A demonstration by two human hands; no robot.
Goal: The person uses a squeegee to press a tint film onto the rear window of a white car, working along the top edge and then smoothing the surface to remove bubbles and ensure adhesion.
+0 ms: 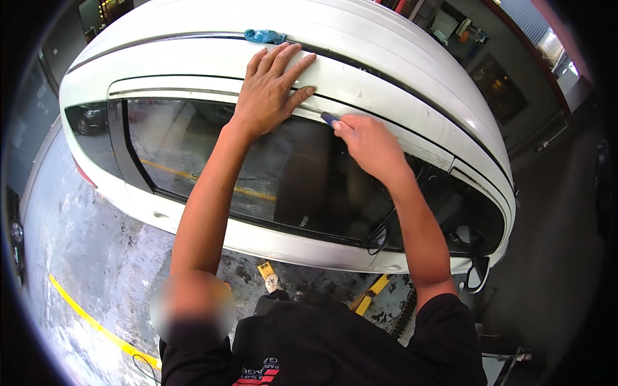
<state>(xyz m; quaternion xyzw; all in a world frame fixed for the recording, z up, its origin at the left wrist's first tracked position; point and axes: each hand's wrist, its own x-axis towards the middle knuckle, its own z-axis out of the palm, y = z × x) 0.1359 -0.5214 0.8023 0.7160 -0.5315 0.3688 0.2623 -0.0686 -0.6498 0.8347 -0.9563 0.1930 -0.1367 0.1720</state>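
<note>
Stretched across the view is a white car, its side windows facing me. My left hand lies on the upper door frame and roof edge with its fingers spread. Close to its fingertips, a crumpled blue cloth or plastic piece rests along the dark roof channel. My right hand is closed around a small dark blue flat-tipped tool, whose exact kind I cannot make out. The tool's tip touches the trim strip above the dark door window. Most of the tool is hidden by my fingers.
A black cable hangs by the front part of the door. The side mirror sticks out at lower right. Yellow lines mark the worn grey floor. Another car shows at the far left edge.
</note>
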